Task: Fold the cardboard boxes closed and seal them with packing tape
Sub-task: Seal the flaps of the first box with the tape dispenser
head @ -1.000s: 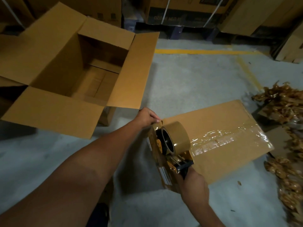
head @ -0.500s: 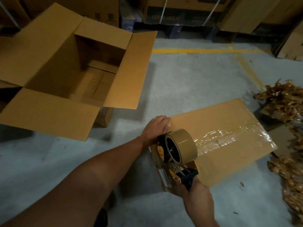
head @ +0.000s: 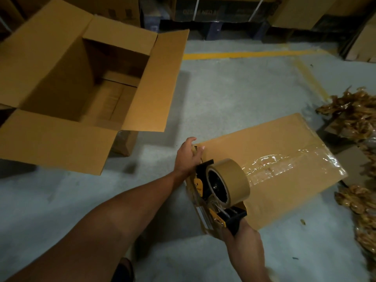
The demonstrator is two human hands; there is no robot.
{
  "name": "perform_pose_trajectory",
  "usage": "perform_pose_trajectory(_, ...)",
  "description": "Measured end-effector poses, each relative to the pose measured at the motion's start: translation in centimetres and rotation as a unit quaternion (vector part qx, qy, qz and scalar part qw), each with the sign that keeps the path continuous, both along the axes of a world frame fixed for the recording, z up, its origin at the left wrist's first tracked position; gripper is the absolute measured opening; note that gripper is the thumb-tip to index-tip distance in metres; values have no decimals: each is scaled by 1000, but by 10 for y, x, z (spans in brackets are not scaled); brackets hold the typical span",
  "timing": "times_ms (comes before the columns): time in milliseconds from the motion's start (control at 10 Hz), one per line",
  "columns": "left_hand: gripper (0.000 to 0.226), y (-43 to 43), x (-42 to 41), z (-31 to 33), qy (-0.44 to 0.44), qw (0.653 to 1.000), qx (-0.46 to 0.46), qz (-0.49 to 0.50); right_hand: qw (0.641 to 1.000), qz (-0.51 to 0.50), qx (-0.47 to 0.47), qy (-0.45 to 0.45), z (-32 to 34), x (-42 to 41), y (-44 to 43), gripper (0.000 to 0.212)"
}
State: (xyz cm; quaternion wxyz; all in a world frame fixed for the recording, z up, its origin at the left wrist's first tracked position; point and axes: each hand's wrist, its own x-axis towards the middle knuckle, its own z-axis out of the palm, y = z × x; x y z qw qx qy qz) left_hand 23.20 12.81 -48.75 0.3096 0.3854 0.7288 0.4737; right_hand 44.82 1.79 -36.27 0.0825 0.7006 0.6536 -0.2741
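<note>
Taped box (head: 274,159) lay on the floor, with the tape dispenser (head: 223,192) at its near end

I saw the right hand (head: 242,239) gripping the dispenser's handle, while the left hand (head: 188,154) clasped the box's near corner, thumb on top. A white label (head: 200,212) on the box's side was half hidden, so I could not read it. Lettering on the dark carton (head: 203,11) behind was too dim; the frame cut off the open box (head: 61,78)

Faint print on dark carton (head: 200,12), blurred lbl on taped box (head: 274,147), illegible
</note>
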Motion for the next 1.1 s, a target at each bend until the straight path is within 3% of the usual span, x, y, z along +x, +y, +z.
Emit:
perform_pose_trajectory(200,29,15,-4,-2,61,998,-13,29,999,-15,32,-7,-15,-4,-3,27)
perform_pose_trajectory(400,34,61,-28,2,72,996,-32,45,997,-27,66,28,-20,-42,27,24)
perform_pose_trajectory(600,33,86,-50,4,132,989,-56,-32,996,-13,74,42,-12,-69,43,19)
perform_pose_trajectory(900,42,84,-51,11,197,971,-115,-72,998,-57,7,5,0,-44,1,28)
perform_pose_trajectory(1000,42,82,-50,14,209,963,-149,-81,998,-43,-48,-26,10,-26,-16,39)
perform_pose_trajectory(1100,41,79,-43,24,276,945,-164,-68,994,-7,-100,-44,10,-11,-25,42)
